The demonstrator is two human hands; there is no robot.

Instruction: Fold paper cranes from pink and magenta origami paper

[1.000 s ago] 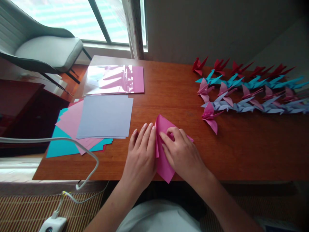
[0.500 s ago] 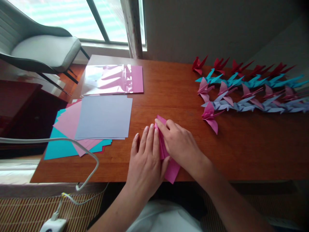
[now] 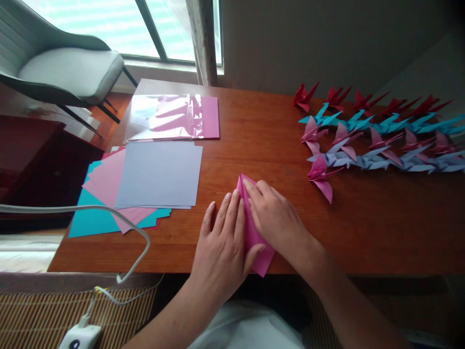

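Note:
A folded sheet of bright pink origami paper (image 3: 258,238) lies on the table in front of me, its narrow tip pointing away and its lower corner at the table's front edge. My left hand (image 3: 227,232) is flat and open, with its fingertips and thumb resting along the paper's left side. On the right side, my right hand (image 3: 274,208) has its fingers curled together and pressed on the paper near the tip, closed on its edge. Its thumb is partly hidden. Nearest to the right hand stands a bright pink paper crane (image 3: 320,177).
Rows of red cranes (image 3: 305,98), turquoise cranes (image 3: 319,116), pale pink cranes (image 3: 313,135) and lilac cranes (image 3: 381,159) stand at the right. Lilac sheets (image 3: 160,177), turquoise sheets (image 3: 90,220) and a plastic packet (image 3: 163,116) lie left. A white cable (image 3: 145,242) crosses the front left.
My right fingers have moved slightly right across the paper's upper part, and a pink flap now lies flatter there. The left hand stays pressed on the paper. The whole view has shifted slightly.

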